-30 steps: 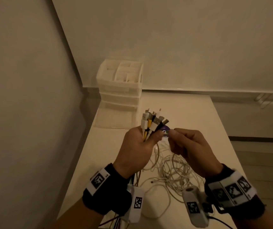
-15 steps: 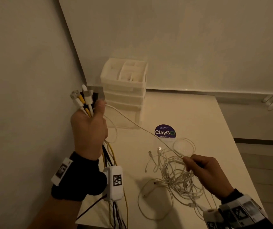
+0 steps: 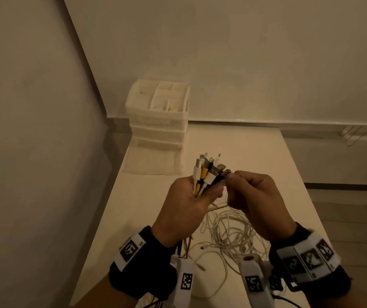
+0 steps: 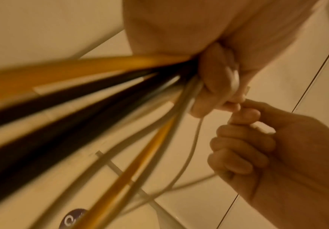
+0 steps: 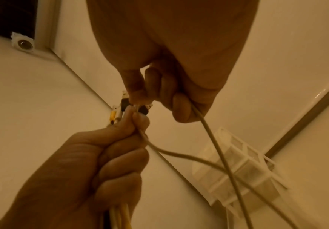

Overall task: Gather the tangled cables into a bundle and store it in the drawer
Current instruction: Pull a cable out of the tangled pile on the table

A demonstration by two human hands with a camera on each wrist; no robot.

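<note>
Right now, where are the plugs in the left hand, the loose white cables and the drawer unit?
Plugs [image 3: 209, 172], head view, on the fanned connector ends.
Loose white cables [image 3: 229, 232], head view, on the tangle's middle.
Drawer unit [image 3: 159, 132], head view, on its front.

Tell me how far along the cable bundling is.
Partly done. The left hand grips a bundle of plug ends. The right hand is adding a white cable. A tangle remains on the table; nothing is in the drawer yet.

I see a pale table [image 3: 256, 156] below the grip; bare walls [image 3: 233, 58] behind and left of it; a purple round sticker [image 4: 72, 219] under the grip; floor [image 3: 356, 218] right of it.
</note>
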